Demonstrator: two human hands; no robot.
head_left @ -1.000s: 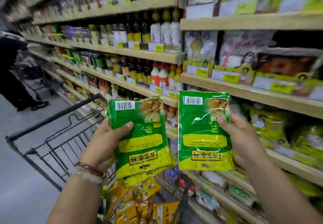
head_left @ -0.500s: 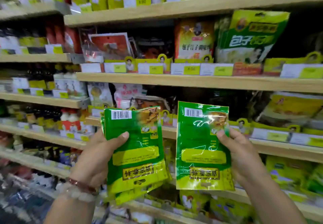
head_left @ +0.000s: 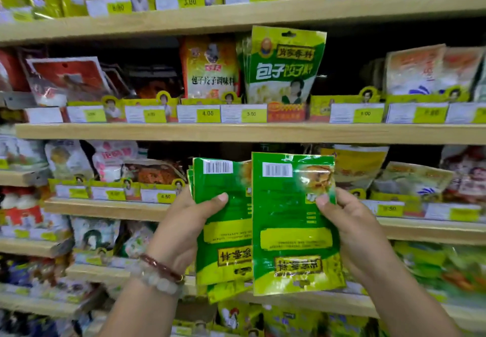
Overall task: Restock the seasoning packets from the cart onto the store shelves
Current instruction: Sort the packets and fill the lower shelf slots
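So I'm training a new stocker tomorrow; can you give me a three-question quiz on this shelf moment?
1. True or false: both hands hold green seasoning packets.
2. Which hand holds a stack rather than a single packet?
3. Are the barcodes at the top or the bottom of the held packets?

Key:
1. True: left hand and right hand each grip some.
2. Left: its stack; the right holds a single packet.
3. Top.

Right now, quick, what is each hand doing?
Left hand: fingers and thumb grip a small stack of green packets.
Right hand: thumb pinches a single green packet.
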